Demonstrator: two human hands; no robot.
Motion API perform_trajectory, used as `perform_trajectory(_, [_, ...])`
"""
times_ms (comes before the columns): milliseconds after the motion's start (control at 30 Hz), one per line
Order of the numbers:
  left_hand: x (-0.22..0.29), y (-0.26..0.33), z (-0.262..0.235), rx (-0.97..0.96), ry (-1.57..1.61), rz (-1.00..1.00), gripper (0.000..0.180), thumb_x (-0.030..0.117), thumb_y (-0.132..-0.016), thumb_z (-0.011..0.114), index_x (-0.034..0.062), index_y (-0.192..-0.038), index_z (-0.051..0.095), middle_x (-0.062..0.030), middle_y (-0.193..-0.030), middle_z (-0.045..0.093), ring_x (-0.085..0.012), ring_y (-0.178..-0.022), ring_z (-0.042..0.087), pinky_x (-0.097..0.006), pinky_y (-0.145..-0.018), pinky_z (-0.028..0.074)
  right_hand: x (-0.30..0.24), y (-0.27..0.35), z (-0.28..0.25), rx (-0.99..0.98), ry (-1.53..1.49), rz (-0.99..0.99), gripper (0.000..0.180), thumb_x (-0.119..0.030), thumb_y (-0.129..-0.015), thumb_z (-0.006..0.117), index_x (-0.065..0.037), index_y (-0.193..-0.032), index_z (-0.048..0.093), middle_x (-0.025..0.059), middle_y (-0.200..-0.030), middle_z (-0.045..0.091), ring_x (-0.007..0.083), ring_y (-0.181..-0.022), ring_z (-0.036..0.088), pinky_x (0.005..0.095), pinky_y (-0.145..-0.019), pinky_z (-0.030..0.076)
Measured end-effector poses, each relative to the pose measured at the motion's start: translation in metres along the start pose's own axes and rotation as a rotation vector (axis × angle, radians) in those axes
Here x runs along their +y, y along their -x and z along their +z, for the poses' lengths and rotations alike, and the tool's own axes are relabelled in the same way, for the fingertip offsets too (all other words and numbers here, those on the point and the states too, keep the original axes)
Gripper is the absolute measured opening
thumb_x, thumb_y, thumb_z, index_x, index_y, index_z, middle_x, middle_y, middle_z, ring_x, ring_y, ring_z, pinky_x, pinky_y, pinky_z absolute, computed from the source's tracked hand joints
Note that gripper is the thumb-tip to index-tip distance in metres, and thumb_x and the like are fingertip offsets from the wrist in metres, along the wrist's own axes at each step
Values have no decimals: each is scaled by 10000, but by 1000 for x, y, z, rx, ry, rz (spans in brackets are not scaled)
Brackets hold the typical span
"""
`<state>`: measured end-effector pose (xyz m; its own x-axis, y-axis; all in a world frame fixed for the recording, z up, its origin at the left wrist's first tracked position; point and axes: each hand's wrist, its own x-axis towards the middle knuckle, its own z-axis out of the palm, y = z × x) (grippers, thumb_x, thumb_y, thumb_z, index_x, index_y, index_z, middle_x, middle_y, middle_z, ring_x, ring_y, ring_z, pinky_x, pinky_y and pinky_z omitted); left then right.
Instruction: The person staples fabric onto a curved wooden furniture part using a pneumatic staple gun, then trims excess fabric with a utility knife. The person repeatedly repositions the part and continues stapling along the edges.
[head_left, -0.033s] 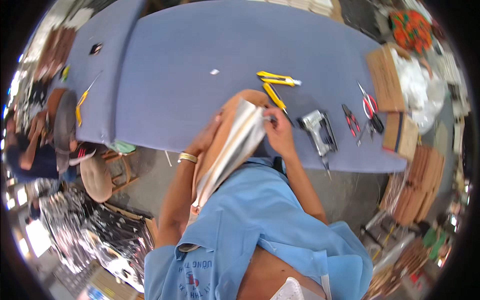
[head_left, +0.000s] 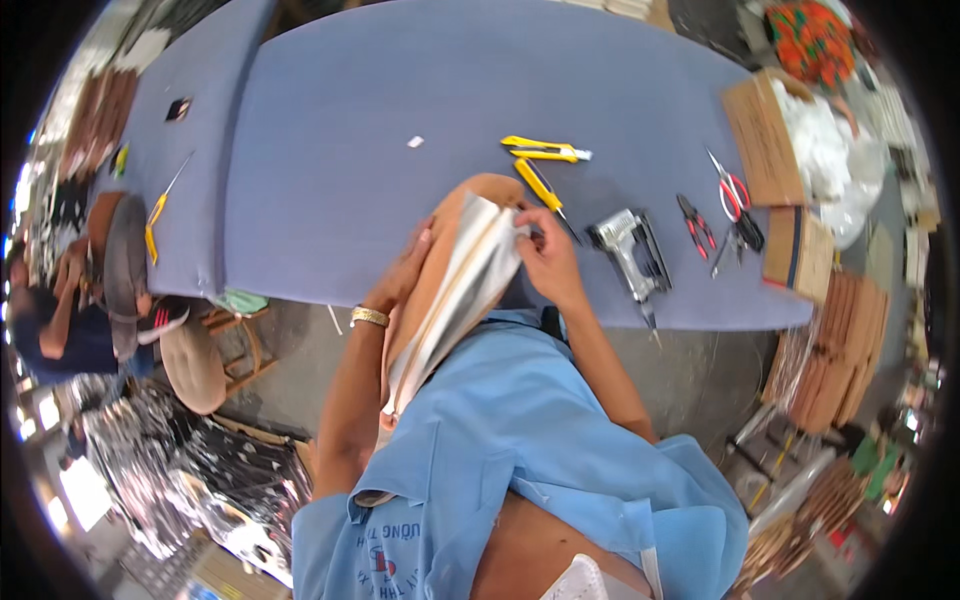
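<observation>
A tan padded piece, like a seat cushion [head_left: 437, 262], stands tilted on its edge between my body and the table. White lining fabric [head_left: 478, 247] with a tan strip runs along the side facing me. My left hand [head_left: 405, 268], with a gold band at the wrist, grips the cushion's tan left side; some of its fingers are hidden. At the upper right edge, the fingers of my right hand [head_left: 543, 248] pinch the white fabric. Just beyond it lie a yellow-handled screwdriver [head_left: 537, 184] and a yellow cutter [head_left: 545, 150]. A silver staple gun [head_left: 628, 250] rests to the right.
The blue-grey padded table [head_left: 370, 90] also bears pliers [head_left: 696, 226], red-handled scissors [head_left: 733, 197] and another yellow-handled screwdriver [head_left: 157, 208] at left. Cardboard boxes [head_left: 757, 135] stand at the right edge, one holding white plastic. Another person [head_left: 55, 320] sits at the far left beside a beige round cushion [head_left: 193, 357].
The whole view has shifted slightly, with the table's things sitting a little higher and further left. Both hands keep their hold on the cushion.
</observation>
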<state>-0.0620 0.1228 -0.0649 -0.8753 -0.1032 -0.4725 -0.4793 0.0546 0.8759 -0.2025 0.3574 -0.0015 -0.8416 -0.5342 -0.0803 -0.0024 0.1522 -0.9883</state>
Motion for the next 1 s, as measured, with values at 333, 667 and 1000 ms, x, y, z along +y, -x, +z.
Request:
perform_trajectory(333, [29, -13, -42, 1, -221, 73, 735, 573, -1104, 349, 81, -1649, 298, -223, -1728, 179, -347, -1622, 69, -448, -1303, 83, -9, -14, 44, -8, 170, 87, 175, -13, -888, 638, -42, -1035, 548, 108, -1005, 720, 137, -630, 578, 323, -610, 490])
perform_trajectory(667, [64, -4, -3, 71, -430, 100, 697, 543, -1110, 354, 65, -1616, 378, -198, -1708, 269, -331, -1610, 164, -434, -1298, 125, -10, -9, 26, 111, 273, -56, 318, -333, -985, 687, -19, -932, 682, 311, -1276, 673, 408, -1306, 617, 453, -1013, 513])
perform_trajectory(1000, [14, 8, -36, 137, -503, -156, 719, 610, -1086, 310, 186, -1666, 286, -117, -1757, 148, -329, -1626, 78, -532, -1294, 86, -47, -20, 32, -119, 643, 111, 514, -477, -965, 683, -2, -770, 661, 439, -1426, 501, 524, -1298, 574, 483, -1000, 512])
